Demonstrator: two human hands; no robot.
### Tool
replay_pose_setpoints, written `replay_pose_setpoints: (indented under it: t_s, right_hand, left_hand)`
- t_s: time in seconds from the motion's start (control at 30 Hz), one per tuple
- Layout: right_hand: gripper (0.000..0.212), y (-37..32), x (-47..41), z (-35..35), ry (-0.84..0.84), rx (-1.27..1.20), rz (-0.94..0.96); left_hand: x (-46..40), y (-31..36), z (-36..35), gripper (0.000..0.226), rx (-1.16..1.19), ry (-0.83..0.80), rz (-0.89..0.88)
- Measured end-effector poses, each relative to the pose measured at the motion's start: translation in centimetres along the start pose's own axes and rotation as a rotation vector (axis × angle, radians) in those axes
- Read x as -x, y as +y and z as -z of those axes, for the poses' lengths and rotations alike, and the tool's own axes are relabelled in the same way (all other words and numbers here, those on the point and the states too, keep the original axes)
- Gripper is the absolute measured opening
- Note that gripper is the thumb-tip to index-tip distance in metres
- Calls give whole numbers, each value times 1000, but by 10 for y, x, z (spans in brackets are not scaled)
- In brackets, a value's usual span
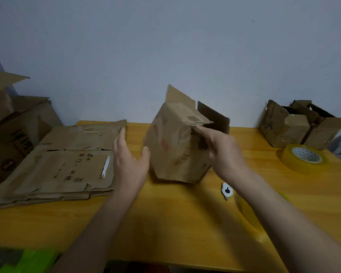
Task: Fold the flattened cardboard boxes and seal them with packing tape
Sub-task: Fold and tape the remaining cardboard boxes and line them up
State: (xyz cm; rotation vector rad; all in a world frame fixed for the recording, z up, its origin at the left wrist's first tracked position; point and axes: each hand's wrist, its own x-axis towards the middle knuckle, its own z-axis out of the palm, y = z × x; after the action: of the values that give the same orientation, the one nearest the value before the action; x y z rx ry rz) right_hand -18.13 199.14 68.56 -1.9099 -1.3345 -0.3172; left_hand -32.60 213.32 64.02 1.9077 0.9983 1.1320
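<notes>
Cardboard box (177, 146) stands tilted at frame centre on the table (165, 223); right hand (222, 148) pinches its top flap, left hand (130, 162) spread, thumb touching its side. With only 1 grip, it could tip or collapse flat.

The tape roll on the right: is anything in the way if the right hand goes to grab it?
Nothing visible blocks it. Bare table lies between the right hand, now on the cardboard box, and the tape roll.

Worn, creased matt cardboard box (177, 146); glossy yellowish tape roll (303, 157); smooth wooden table (165, 223).
</notes>
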Motion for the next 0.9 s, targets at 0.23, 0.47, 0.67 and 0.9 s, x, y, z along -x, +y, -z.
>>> replay_pose_setpoints:
  t_s: [0.23, 0.47, 0.67, 0.9]
  right_hand:
    - [34, -4, 20, -26, -69, 482, 422]
    - [38, 23, 32, -28, -226, 236, 378]
    - [48, 39, 27, 12, 149, -131, 87]
    - [25, 68, -11, 19, -211, -439, -593]
  left_hand:
    - [-8, 28, -14, 95, 121, -175, 101]
    - [-11, 39, -30, 125, 14, -332, 137]
    - [-9, 28, -31, 94, 73, -163, 137]
    - [82, -2, -58, 81, 248, -75, 192]
